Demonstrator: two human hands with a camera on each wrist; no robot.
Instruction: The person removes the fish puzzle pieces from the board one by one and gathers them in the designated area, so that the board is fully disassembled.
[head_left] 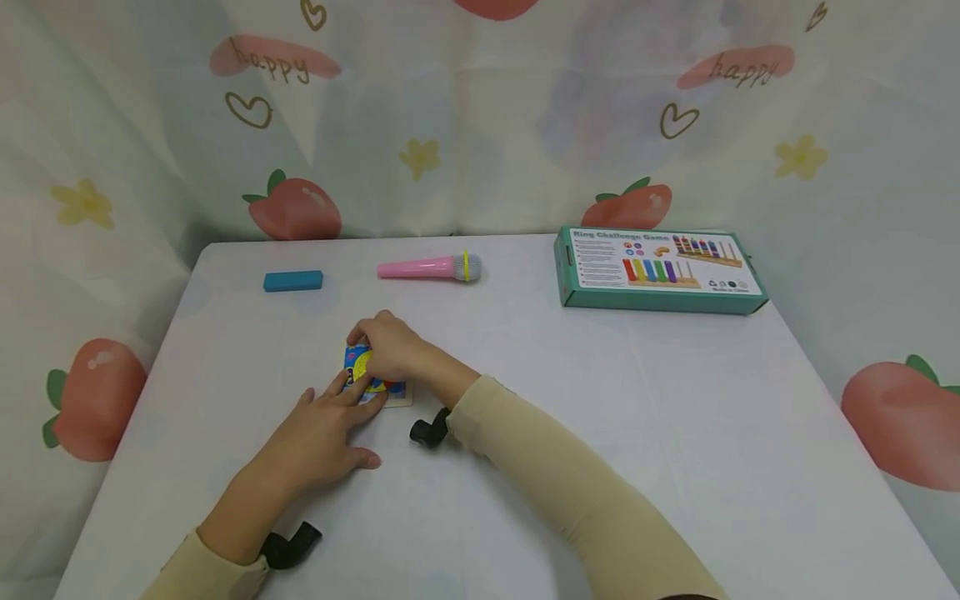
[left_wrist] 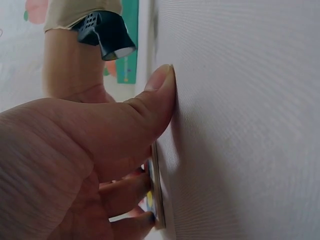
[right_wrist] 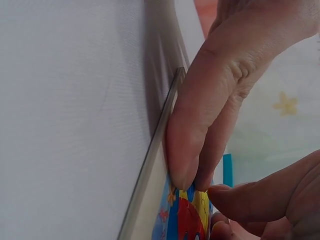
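A small picture puzzle [head_left: 358, 360] lies flat on the table, its pieces blue, yellow and red, on a pale wooden board [right_wrist: 150, 205]. My left hand [head_left: 326, 433] comes from the near left with fingers spread, fingertips resting on the puzzle's near side and the thumb out over the cloth. From the right, my right hand [head_left: 393, 348] arches over the far side, and its curled fingers and thumb [right_wrist: 220, 197] pinch a puzzle piece at the picture's edge. That piece is mostly hidden by the hand.
Behind the hands lie a blue block [head_left: 292, 281] and a pink toy microphone [head_left: 427, 267]. A green Ring Challenge Game box [head_left: 663, 271] sits at the back right. Black wrist-camera mounts [head_left: 291, 546] jut from both sleeves. A patterned curtain [head_left: 510, 108] hangs beyond the white tabletop.
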